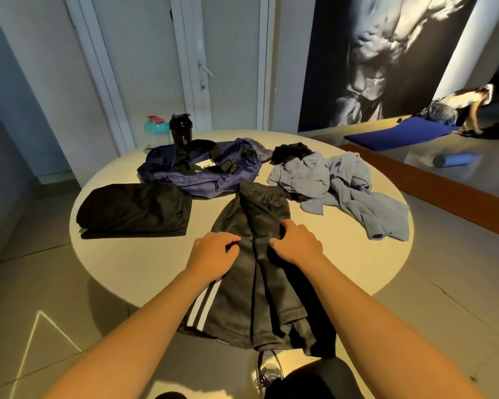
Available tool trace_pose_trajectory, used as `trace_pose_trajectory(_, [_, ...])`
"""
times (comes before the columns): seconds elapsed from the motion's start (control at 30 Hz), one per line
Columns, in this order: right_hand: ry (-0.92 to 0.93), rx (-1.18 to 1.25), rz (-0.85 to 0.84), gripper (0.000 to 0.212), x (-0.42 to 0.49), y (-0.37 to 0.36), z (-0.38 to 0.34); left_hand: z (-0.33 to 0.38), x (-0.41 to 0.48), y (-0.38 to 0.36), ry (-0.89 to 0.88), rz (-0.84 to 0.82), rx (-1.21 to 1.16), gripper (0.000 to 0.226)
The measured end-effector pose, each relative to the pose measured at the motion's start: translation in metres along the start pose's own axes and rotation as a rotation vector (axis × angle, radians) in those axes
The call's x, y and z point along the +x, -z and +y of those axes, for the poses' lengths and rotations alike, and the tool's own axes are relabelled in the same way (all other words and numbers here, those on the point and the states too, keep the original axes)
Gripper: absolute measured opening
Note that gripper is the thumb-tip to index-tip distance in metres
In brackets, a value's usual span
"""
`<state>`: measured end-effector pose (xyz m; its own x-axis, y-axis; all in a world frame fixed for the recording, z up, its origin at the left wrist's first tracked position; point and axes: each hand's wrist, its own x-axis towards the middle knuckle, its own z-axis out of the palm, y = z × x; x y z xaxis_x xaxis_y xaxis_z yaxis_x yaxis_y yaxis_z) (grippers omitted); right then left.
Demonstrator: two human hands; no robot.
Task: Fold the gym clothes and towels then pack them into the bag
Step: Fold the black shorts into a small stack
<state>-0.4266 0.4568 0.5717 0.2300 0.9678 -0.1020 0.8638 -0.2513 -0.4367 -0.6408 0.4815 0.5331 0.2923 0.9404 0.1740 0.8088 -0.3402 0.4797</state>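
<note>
Black pants (257,283) lengthwise under both hands
Long axis runs straight away from the person — waistband far, legs spilling off the near edge of the round table (357,269); left hand (213,251) and right hand (297,244) grip the cloth at mid-length, fingers curled in, equally near — navy bag (202,180) lies beyond the waistband

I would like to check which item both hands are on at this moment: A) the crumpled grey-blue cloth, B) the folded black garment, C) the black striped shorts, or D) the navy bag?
C: the left hand and right hand both sit on the black striped shorts.
</note>
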Motion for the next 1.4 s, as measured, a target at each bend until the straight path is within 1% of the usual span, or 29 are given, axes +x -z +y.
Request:
trace_pose_trajectory(0.07, [0.041, 0.032, 0.04, 0.053, -0.011, 0.005, -0.006, 0.003, -0.012, 0.001, -0.039, -0.114, -0.011, 0.042])
trace_pose_trajectory(0.1, [0.073, 0.048, 0.089, 0.05, -0.017, 0.009, -0.012, 0.005, -0.018, 0.002, -0.051, -0.127, -0.062, 0.042])
trace_pose_trajectory(0.17, [0.21, 0.124, 0.14, 0.045, -0.026, 0.016, -0.031, 0.009, -0.03, 0.003, -0.019, 0.012, -0.26, 0.037])
trace_pose_trajectory(0.2, [0.289, 0.213, 0.073, 0.044, -0.033, 0.019, -0.043, 0.01, -0.035, 0.006, 0.048, 0.106, -0.359, 0.039])
trace_pose_trajectory(0.23, [0.351, 0.334, -0.064, 0.045, -0.04, 0.022, -0.054, 0.012, -0.039, 0.011, 0.113, 0.18, -0.423, 0.043])
trace_pose_trajectory(0.27, [0.385, 0.471, -0.227, 0.044, -0.048, 0.023, -0.063, 0.012, -0.042, 0.013, 0.179, 0.209, -0.448, 0.046])
trace_pose_trajectory(0.3, [0.39, 0.594, -0.322, 0.042, -0.053, 0.023, -0.069, 0.011, -0.045, 0.014, 0.221, 0.205, -0.476, 0.045])
trace_pose_trajectory(0.33, [0.366, 0.684, -0.311, 0.04, -0.056, 0.022, -0.07, 0.012, -0.048, 0.016, 0.254, 0.18, -0.511, 0.04])
trace_pose_trajectory(0.37, [0.323, 0.753, -0.222, 0.039, -0.058, 0.02, -0.068, 0.013, -0.048, 0.016, 0.267, 0.152, -0.512, 0.037])
trace_pose_trajectory(0.43, [0.228, 0.644, 0.067, 0.039, -0.059, 0.015, -0.053, 0.011, -0.052, 0.017, 0.234, 0.101, -0.427, 0.04])
trace_pose_trajectory(0.47, [0.188, 0.521, 0.157, 0.039, -0.06, 0.011, -0.042, 0.01, -0.052, 0.017, 0.21, 0.078, -0.368, 0.039])
trace_pose_trajectory(0.5, [0.161, 0.405, 0.183, 0.039, -0.063, 0.006, -0.031, 0.008, -0.052, 0.015, 0.194, 0.071, -0.339, 0.036])
trace_pose_trajectory(0.57, [0.162, 0.257, 0.102, 0.036, -0.071, -0.004, -0.013, 0.002, -0.052, 0.012, 0.187, 0.097, -0.401, 0.039])
trace_pose_trajectory(0.63, [0.252, 0.202, -0.01, 0.03, -0.079, -0.012, -0.002, -0.003, -0.054, 0.012, 0.184, 0.135, -0.532, 0.046])
trace_pose_trajectory(0.7, [0.345, 0.182, -0.15, 0.049, -0.083, -0.017, 0.002, -0.006, -0.056, 0.015, 0.196, 0.163, -0.594, 0.049])
trace_pose_trajectory(0.73, [0.341, 0.138, -0.226, 0.059, -0.083, -0.019, 0.001, -0.007, -0.055, 0.016, 0.214, 0.163, -0.606, 0.049])
trace_pose_trajectory(0.77, [0.327, 0.11, -0.262, 0.062, -0.081, -0.023, 0.0, -0.009, -0.054, 0.017, 0.221, 0.157, -0.619, 0.048])
trace_pose_trajectory(0.83, [0.328, 0.185, -0.206, 0.049, -0.079, -0.028, -0.006, -0.005, -0.053, 0.018, 0.213, 0.128, -0.614, 0.042])
trace_pose_trajectory(0.9, [0.371, 0.335, -0.074, 0.054, -0.078, -0.032, -0.011, -0.001, -0.054, 0.016, 0.17, 0.096, -0.551, 0.035])
trace_pose_trajectory(0.93, [0.391, 0.351, 0.03, 0.055, -0.078, -0.034, -0.011, -0.002, -0.054, 0.015, 0.148, 0.086, -0.498, 0.037])
trace_pose_trajectory(1.0, [0.398, 0.256, 0.291, 0.043, -0.073, -0.038, -0.006, -0.008, -0.052, 0.011, 0.125, 0.04, -0.388, 0.046])
trace_pose_trajectory(1.03, [0.385, 0.165, 0.335, 0.034, -0.069, -0.041, -0.001, -0.012, -0.05, 0.009, 0.111, 0.03, -0.371, 0.048])
trace_pose_trajectory(1.07, [0.352, 0.06, 0.281, 0.033, -0.067, -0.044, 0.003, -0.014, -0.049, 0.009, 0.089, 0.035, -0.391, 0.051])
trace_pose_trajectory(1.13, [0.276, -0.113, 0.098, 0.057, -0.065, -0.052, 0.01, -0.018, -0.05, 0.011, 0.081, 0.082, -0.501, 0.058])
trace_pose_trajectory(1.2, [0.24, -0.192, 0.001, 0.077, -0.066, -0.054, 0.011, -0.016, -0.056, 0.018, 0.129, 0.129, -0.6, 0.06])
trace_pose_trajectory(1.27, [0.207, -0.224, -0.071, 0.091, -0.066, -0.052, 0.01, -0.02, -0.056, 0.019, 0.145, 0.159, -0.631, 0.059])
trace_pose_trajectory(1.33, [0.178, -0.221, -0.079, 0.089, -0.069, -0.048, 0.007, -0.016, -0.058, 0.02, 0.151, 0.137, -0.544, 0.051])
trace_pose_trajectory(1.37, [0.202, -0.217, -0.018, 0.081, -0.073, -0.048, 0.005, -0.012, -0.06, 0.019, 0.156, 0.149, -0.47, 0.044])
trace_pose_trajectory(1.4, [0.281, -0.214, 0.107, 0.067, -0.077, -0.049, 0.002, -0.008, -0.061, 0.018, 0.167, 0.169, -0.384, 0.037])
